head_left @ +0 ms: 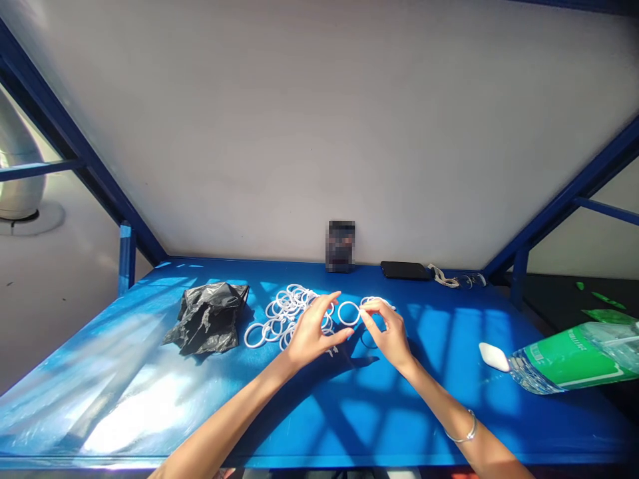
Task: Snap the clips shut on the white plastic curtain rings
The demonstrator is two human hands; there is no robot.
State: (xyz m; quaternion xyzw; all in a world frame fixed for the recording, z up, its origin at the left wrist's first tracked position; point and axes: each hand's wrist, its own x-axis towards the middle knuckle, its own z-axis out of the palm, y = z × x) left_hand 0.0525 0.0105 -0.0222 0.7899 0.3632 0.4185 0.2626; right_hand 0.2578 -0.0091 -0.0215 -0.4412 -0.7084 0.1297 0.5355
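Between my hands a white ring (348, 324) is held up above the blue table, its right edge pinched in the fingertips of my right hand (392, 334). My left hand (313, 332) is to the left of that ring, thumb and fingers spread apart with nothing between them. Behind and beside the left hand lies a loose pile of white rings (287, 307), partly covered by that hand. A smaller group of white rings (370, 299) shows behind my right hand, mostly hidden by it.
A crumpled black plastic bag (212, 319) lies left of the pile on the blue table (200, 412). At the back are a dark blurred object (340, 247), a black phone (404, 270) and glasses (469, 281). A white case (494, 357) and a green-labelled bottle (574, 356) are at right.
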